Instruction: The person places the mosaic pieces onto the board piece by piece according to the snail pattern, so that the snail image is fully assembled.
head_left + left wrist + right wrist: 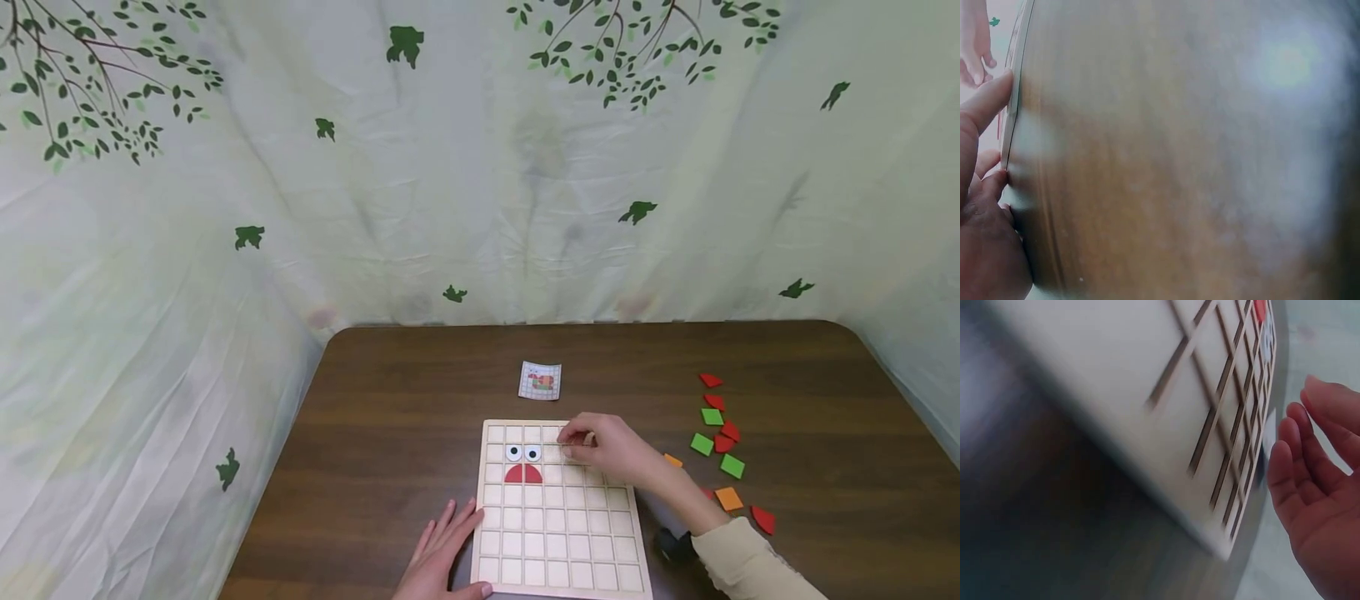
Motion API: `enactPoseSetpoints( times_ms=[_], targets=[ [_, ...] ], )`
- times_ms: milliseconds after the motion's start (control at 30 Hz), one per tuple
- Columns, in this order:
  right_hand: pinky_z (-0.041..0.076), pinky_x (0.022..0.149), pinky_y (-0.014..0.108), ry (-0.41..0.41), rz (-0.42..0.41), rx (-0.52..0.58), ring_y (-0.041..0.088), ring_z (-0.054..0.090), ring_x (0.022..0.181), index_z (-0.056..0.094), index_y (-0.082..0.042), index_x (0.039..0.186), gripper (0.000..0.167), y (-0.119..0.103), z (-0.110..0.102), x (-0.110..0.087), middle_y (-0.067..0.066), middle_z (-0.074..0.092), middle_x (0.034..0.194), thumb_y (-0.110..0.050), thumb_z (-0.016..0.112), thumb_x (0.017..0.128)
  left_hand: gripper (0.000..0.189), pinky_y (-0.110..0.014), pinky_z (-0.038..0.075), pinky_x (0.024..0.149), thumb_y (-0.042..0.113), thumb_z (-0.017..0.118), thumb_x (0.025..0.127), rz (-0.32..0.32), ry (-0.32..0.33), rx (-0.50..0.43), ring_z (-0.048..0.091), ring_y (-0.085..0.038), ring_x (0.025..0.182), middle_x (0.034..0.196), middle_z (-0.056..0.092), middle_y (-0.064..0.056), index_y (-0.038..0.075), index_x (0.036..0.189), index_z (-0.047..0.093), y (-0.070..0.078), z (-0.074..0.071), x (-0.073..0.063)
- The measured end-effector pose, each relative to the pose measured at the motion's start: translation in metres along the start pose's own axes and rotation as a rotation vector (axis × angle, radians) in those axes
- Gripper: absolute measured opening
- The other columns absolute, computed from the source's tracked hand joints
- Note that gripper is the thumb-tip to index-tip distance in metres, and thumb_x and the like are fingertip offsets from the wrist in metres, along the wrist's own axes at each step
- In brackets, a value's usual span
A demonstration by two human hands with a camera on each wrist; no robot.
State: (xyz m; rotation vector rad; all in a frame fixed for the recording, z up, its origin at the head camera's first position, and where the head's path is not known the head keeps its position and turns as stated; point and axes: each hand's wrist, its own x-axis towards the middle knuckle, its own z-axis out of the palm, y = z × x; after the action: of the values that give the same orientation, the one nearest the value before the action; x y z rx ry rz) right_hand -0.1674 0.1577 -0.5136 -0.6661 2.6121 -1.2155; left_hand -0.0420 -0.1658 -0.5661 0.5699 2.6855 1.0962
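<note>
The pale gridded board (557, 546) lies on the brown table. Near its top, two square pieces with black-and-white eyes (522, 452) sit above two red quarter-round pieces (523, 474) that form a half circle. My left hand (442, 558) rests against the board's left side, fingers fairly straight, thumb at the lower edge; the left wrist view shows fingertips (1004, 84) touching the rim. My right hand (609, 448) is over the board's upper right part, fingers bent. In the right wrist view, the right hand's loosely curved fingers (1291, 456) show nothing between them.
A small picture card (540, 381) lies beyond the board. To the right are scattered loose red pieces (762, 520), green squares (732, 466) and orange pieces (728, 499), some partly behind my right forearm. A leaf-printed curtain (480, 167) hangs behind the table.
</note>
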Motion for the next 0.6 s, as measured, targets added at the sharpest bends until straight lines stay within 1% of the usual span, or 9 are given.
enactPoseSetpoints(
  times_ms=[67, 200, 267, 333, 433, 467, 533, 600],
  targets=[
    [0.049, 0.070, 0.028, 0.015, 0.018, -0.007, 0.009, 0.056, 0.082, 0.072, -0.014, 0.100, 0.012, 0.003, -0.007, -0.010, -0.009, 0.063, 0.089, -0.011, 0.073, 0.089, 0.080, -0.036, 0.006, 0.105, 0.054, 0.071, 0.081, 0.005, 0.003, 0.005, 0.022, -0.035, 0.145, 0.156, 0.037, 0.002, 0.024, 0.150, 0.042, 0.000, 0.000, 0.000],
    [0.049, 0.066, 0.027, 0.058, 0.061, -0.024, 0.012, 0.056, 0.080, 0.072, -0.015, 0.103, 0.015, 0.008, -0.021, -0.029, -0.006, 0.065, 0.093, -0.008, 0.072, 0.089, 0.080, -0.045, 0.010, 0.105, 0.054, 0.071, 0.081, -0.010, -0.009, -0.007, 0.021, -0.036, 0.145, 0.157, 0.036, 0.002, 0.025, 0.150, 0.042, 0.000, 0.000, 0.000],
    [0.048, 0.064, 0.027, 0.096, 0.075, -0.048, 0.012, 0.055, 0.078, 0.072, -0.015, 0.103, 0.017, 0.012, -0.026, -0.037, -0.005, 0.065, 0.094, -0.007, 0.073, 0.088, 0.080, -0.046, 0.010, 0.105, 0.055, 0.071, 0.081, -0.019, -0.014, -0.008, 0.021, -0.034, 0.145, 0.157, 0.036, 0.003, 0.026, 0.150, 0.042, 0.000, 0.000, 0.001],
    [0.046, 0.062, 0.026, 0.131, 0.089, -0.068, 0.012, 0.053, 0.075, 0.072, -0.016, 0.103, 0.019, 0.016, -0.030, -0.046, -0.005, 0.065, 0.094, -0.006, 0.074, 0.087, 0.080, -0.043, 0.009, 0.105, 0.055, 0.071, 0.081, -0.014, -0.006, 0.001, 0.022, -0.034, 0.145, 0.156, 0.036, 0.003, 0.026, 0.150, 0.043, -0.001, 0.001, 0.000],
    [0.045, 0.062, 0.026, 0.173, 0.131, -0.095, 0.010, 0.052, 0.073, 0.072, -0.018, 0.105, 0.022, 0.023, -0.034, -0.060, -0.007, 0.065, 0.097, -0.008, 0.075, 0.086, 0.081, -0.035, 0.007, 0.104, 0.056, 0.072, 0.080, 0.006, 0.013, 0.026, 0.023, -0.034, 0.144, 0.156, 0.037, 0.002, 0.025, 0.149, 0.043, -0.002, 0.001, 0.000],
    [0.045, 0.063, 0.026, 0.182, 0.143, -0.096, 0.010, 0.052, 0.074, 0.072, -0.019, 0.106, 0.023, 0.025, -0.035, -0.064, -0.008, 0.065, 0.099, -0.008, 0.075, 0.086, 0.081, -0.036, 0.007, 0.103, 0.056, 0.072, 0.080, 0.013, 0.018, 0.032, 0.024, -0.034, 0.144, 0.156, 0.037, 0.001, 0.024, 0.149, 0.044, -0.002, 0.001, 0.000],
    [0.047, 0.066, 0.028, 0.208, 0.151, -0.106, 0.010, 0.054, 0.078, 0.072, -0.020, 0.107, 0.025, 0.030, -0.037, -0.073, -0.010, 0.065, 0.101, -0.008, 0.076, 0.085, 0.082, -0.040, 0.010, 0.104, 0.057, 0.072, 0.080, 0.012, 0.014, 0.036, 0.024, -0.035, 0.144, 0.156, 0.037, 0.001, 0.024, 0.149, 0.043, -0.002, 0.001, 0.000],
    [0.049, 0.070, 0.030, 0.231, 0.143, -0.122, 0.013, 0.056, 0.083, 0.073, -0.021, 0.106, 0.027, 0.033, -0.039, -0.081, -0.012, 0.066, 0.103, -0.006, 0.077, 0.084, 0.082, -0.048, 0.013, 0.106, 0.057, 0.071, 0.080, -0.001, -0.004, 0.026, 0.024, -0.036, 0.144, 0.156, 0.037, 0.001, 0.025, 0.150, 0.042, -0.001, 0.000, 0.001]
  ],
)
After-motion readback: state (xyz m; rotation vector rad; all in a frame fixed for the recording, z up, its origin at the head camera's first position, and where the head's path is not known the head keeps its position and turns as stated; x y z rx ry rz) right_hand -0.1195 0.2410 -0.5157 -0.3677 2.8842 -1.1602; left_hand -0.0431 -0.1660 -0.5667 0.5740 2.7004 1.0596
